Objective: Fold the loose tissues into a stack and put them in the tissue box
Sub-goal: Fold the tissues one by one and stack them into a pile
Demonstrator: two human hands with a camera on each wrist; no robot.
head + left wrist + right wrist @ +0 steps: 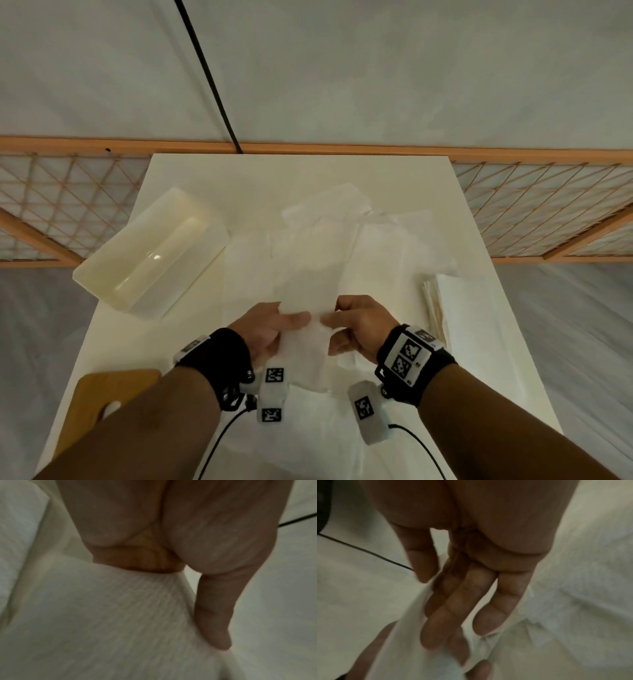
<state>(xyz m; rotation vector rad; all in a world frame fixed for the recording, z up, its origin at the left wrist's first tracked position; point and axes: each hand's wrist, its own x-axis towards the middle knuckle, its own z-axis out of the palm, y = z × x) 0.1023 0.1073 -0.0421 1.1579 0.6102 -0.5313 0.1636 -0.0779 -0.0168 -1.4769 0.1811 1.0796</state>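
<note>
Above the near middle of the white table [479,342], both hands hold one white tissue [305,329] lifted off the surface. My left hand [274,325] pinches its left edge with the thumb on top. My right hand [349,323] pinches the right edge. In the left wrist view the tissue [111,615] drapes below the palm beside the thumb [214,615]. The right wrist view shows my fingers [458,608] straight along the tissue [412,635]. Several loose tissues [342,233] lie spread across the table's middle. An open cream tissue box [150,253] sits at the far left.
A stack of folded tissues [442,308] lies at the right edge of the table. More white tissue [322,421] lies near the front edge between my forearms. A wooden board [102,404] juts out at the near left. A lattice screen [68,202] stands behind the table.
</note>
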